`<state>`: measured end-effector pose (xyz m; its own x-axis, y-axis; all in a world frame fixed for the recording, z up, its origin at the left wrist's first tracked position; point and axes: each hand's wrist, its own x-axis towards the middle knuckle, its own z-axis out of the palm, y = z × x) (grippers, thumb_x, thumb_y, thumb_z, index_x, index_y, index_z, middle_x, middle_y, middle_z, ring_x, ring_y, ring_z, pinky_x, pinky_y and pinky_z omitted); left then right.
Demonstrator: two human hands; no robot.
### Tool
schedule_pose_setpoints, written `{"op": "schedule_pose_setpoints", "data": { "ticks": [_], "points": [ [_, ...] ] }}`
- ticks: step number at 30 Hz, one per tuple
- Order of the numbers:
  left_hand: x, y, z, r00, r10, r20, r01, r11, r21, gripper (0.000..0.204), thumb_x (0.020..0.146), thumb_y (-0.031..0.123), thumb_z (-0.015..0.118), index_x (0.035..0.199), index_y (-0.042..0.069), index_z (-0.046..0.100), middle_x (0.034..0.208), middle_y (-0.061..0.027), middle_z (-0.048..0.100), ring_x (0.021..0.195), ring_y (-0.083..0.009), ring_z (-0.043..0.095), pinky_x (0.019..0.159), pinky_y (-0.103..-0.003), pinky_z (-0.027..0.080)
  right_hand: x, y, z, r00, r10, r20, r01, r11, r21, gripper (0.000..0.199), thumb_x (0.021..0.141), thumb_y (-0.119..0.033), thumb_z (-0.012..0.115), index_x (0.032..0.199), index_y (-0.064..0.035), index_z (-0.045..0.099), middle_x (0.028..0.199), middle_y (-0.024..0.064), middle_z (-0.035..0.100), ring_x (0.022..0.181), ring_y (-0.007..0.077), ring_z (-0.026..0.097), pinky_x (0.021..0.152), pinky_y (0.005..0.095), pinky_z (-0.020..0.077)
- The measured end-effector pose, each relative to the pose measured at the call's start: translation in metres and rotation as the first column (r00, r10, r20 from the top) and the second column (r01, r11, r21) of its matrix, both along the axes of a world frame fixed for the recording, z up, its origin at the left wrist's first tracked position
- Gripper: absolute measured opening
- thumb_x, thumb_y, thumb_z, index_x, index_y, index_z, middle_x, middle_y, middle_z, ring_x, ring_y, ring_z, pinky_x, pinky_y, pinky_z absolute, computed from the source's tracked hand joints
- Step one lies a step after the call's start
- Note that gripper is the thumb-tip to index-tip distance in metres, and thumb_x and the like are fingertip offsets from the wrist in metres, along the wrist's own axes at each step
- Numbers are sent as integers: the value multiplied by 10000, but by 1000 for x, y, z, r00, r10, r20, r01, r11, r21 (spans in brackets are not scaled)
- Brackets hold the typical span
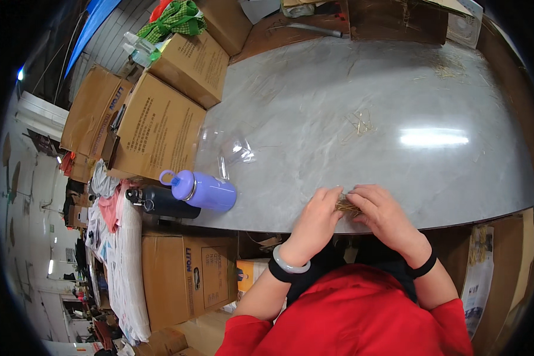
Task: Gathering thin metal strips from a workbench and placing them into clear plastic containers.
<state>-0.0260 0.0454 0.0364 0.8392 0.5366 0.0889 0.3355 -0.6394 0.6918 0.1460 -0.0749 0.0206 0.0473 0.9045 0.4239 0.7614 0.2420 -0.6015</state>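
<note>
Our left hand (314, 221) and right hand (384, 215) close on thin golden strands (347, 206), our glossy grey tabletop (296, 124) beneath, cartons (160, 127) stacked leftward, a cluttered room (35, 237) beyond.

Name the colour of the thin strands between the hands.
The strands are golden-brown, seen in the head view.

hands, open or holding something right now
Left hand: closed on a bundle of thin gold strands.
Right hand: curled at the same bundle; grip cannot be told.
</note>
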Motion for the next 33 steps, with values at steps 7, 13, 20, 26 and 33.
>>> {"op": "schedule_pose_setpoints", "data": {
  "ticks": [7,13,20,26,33],
  "points": [
    [0,10,16,996,-75,41,69,989,130,588,767,65,803,1301,-15,571,1214,-179,555,1103,-365,573,960,-417,480,5,-3,8,1000,13,22,-14,1000,4,342,776,-50,735,1103,-39,636,1151,103,614,1143,300,577,988,411,464],
    [-2,24,6,999,24,-39,-16,978,206,652,709,130,858,1281,-7,577,1219,-188,555,1153,-397,535,987,-432,456,5,-3,6,1000,20,15,-21,1000,12,263,818,-19,641,1081,-31,643,1136,99,624,1144,296,574,994,410,460],
    [3,17,6,1000,-1,-4,1,988,153,416,777,61,779,1177,24,674,1112,-140,616,1063,-357,561,941,-420,464,4,-2,4,1000,-5,23,4,1000,30,266,810,-3,610,1073,-25,645,1128,110,630,1153,304,579,1000,417,463],
    [-1,4,-2,996,-44,81,37,996,84,382,874,-9,635,1255,15,643,1134,-150,628,1051,-359,553,939,-417,458,2,-1,3,1000,-1,1,1,999,33,272,801,8,611,1071,-19,631,1129,115,628,1136,326,584,994,422,469],
    [-8,-22,1,992,53,115,-78,970,230,461,876,22,670,1326,-12,575,1180,-186,606,1083,-376,540,961,-428,454,-1,-4,1,973,-196,126,189,980,63,287,808,14,610,1087,-51,626,1132,103,628,1174,330,566,1029,472,437]
  ]
}}
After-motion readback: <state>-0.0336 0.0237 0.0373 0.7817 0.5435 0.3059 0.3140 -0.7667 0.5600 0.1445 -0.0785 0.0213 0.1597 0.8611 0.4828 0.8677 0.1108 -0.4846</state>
